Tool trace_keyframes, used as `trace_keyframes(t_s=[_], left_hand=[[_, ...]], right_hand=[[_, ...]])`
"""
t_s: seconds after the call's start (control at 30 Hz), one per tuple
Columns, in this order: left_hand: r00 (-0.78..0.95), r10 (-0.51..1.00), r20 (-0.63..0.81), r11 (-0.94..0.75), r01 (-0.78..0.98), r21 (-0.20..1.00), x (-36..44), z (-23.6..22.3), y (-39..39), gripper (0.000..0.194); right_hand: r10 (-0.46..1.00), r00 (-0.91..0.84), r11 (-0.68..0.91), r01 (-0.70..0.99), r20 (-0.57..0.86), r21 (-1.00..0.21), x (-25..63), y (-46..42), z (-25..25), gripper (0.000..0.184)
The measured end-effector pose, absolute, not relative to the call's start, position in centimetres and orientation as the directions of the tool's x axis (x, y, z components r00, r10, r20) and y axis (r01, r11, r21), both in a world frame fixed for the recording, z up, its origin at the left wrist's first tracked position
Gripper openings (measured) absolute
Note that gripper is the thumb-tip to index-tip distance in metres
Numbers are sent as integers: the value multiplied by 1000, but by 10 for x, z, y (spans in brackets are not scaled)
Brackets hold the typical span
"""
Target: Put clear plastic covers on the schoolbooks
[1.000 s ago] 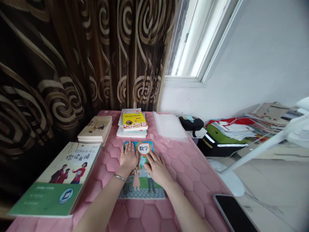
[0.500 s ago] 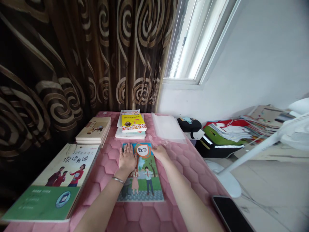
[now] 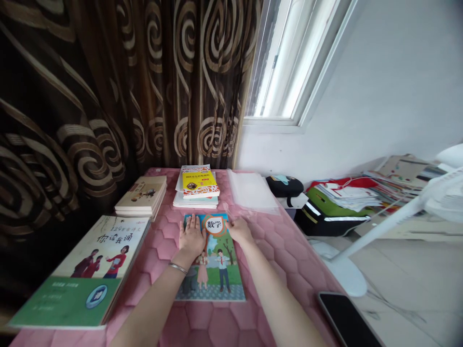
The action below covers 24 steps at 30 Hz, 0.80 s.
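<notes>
A maths textbook (image 3: 231, 270) with two children drawn on its cover lies face up on the pink quilted surface in front of me. My left hand (image 3: 191, 237) rests palm down on the upper left of that cover, fingers stretched out. At the upper right edge is my right hand (image 3: 238, 230), its fingers closed against the book's border. What they pinch is too small to make out. A faint shine of clear film shows just above this hand.
On the left lie a large green-and-white book (image 3: 72, 294) and a stack of tan books (image 3: 141, 195). Behind the textbook sits a pile with a yellow book (image 3: 199, 183). Clear plastic sheets (image 3: 251, 190) lie beside it. A phone (image 3: 347, 318) and a white fan (image 3: 343, 274) are right.
My right hand has shifted very slightly, its fingers still at the textbook's upper right edge. The left hand stays flat on the cover. The view has moved a little.
</notes>
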<state>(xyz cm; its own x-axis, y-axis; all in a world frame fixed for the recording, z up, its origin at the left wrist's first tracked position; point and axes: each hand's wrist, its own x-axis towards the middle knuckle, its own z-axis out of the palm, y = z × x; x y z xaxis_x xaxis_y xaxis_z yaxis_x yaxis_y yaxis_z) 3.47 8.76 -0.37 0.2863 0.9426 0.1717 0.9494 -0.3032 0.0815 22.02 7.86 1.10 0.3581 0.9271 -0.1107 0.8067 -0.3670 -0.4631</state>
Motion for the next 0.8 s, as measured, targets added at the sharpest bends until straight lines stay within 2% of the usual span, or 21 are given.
trace_keyframes(t_s=[0.33, 0.5, 0.6, 0.7, 0.8], left_hand=[[268, 957, 115, -281, 952, 122, 24, -2, 87, 58], [253, 960, 119, -268, 954, 132, 16, -4, 84, 59], [248, 959, 140, -266, 956, 123, 15, -6, 83, 60], [253, 956, 149, -271, 956, 110, 17, -4, 83, 60], [271, 952, 141, -285, 954, 94, 31, 2, 82, 58]], right_hand=[[912, 391, -406, 810, -127, -424, 211, 68, 19, 38], [923, 383, -361, 856, -13, -372, 193, 56, 30, 40], [969, 219, -173, 934, 118, -312, 175, 43, 24, 48], [989, -2, 37, 971, 147, -235, 164, 32, 4, 52], [988, -32, 60, 980, 151, -189, 163, 27, -15, 53]])
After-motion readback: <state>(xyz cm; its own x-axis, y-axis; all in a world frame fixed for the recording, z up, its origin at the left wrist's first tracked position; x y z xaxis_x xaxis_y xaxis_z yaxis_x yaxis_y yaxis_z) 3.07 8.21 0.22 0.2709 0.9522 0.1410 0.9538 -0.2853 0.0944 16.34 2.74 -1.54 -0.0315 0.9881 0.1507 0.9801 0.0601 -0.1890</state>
